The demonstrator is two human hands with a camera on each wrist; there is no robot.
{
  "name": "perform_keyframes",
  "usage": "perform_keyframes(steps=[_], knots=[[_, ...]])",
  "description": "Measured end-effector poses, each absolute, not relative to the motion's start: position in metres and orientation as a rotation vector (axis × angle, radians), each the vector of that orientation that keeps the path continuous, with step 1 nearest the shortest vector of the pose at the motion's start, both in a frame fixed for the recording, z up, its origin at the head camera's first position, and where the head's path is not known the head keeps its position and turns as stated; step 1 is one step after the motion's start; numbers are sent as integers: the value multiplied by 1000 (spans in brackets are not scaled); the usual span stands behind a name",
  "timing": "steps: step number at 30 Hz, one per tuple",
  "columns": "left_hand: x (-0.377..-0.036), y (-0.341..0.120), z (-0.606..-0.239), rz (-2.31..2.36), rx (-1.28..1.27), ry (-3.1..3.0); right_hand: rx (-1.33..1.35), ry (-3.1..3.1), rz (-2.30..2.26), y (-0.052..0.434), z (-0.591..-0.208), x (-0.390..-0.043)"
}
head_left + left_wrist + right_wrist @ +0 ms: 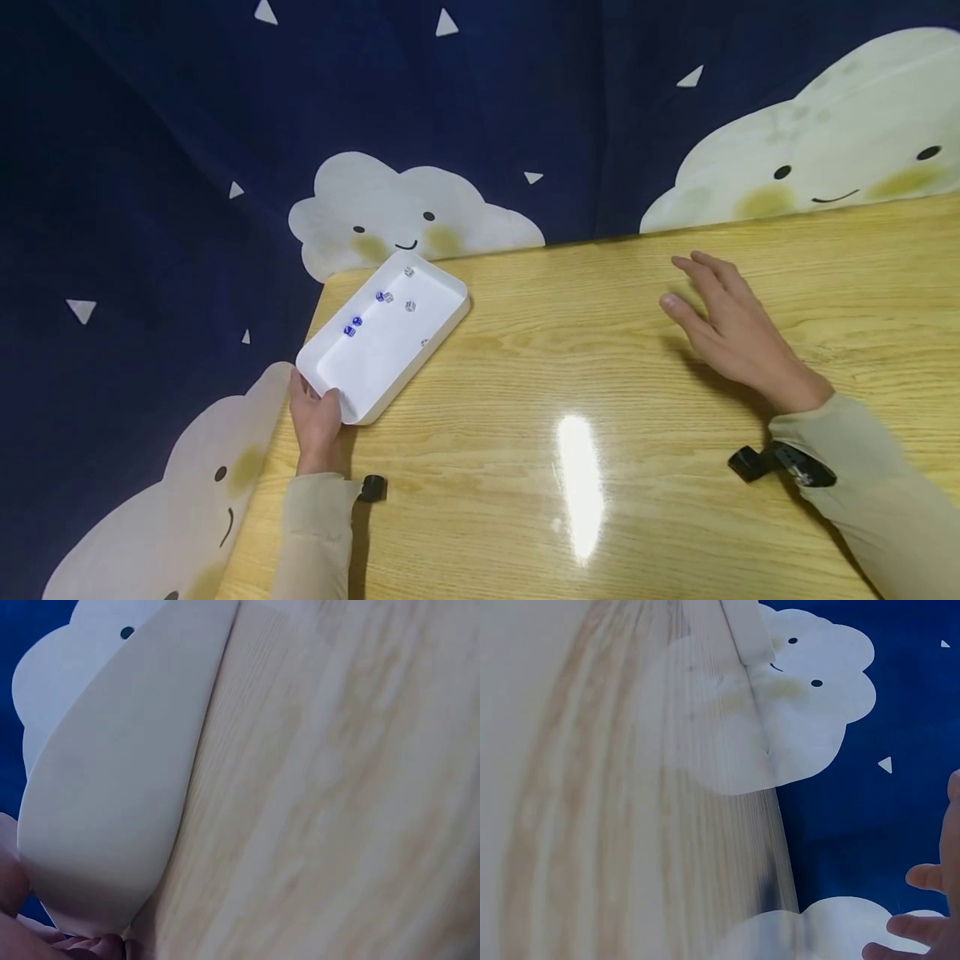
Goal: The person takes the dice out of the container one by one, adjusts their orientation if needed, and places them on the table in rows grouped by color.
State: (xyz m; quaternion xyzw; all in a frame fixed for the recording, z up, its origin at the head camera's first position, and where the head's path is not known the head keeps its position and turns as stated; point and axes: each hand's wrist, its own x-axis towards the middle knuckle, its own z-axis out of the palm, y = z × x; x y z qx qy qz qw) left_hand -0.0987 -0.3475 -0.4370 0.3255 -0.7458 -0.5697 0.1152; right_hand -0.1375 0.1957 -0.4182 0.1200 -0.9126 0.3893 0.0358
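The tray [375, 367] appears light, stiff and smooth-walled, and the dice [381, 297] lying loose inside would probably slide if it tilts. The rim at a short end is judged the best hold. The tray sits at the table's [600, 467] far left corner. The left hand [317, 423] grips its near end, fingers curled on the rim. The right hand [738, 333] hovers well apart toward the table's right edge, fingers spread, holding nothing.
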Motion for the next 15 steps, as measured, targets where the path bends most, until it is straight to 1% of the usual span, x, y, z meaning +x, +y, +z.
perform_keyframes(steps=[15], knots=[[-98,-349,-437,-1691,951,-2179,412,-2793,1252,182,-420,-143]])
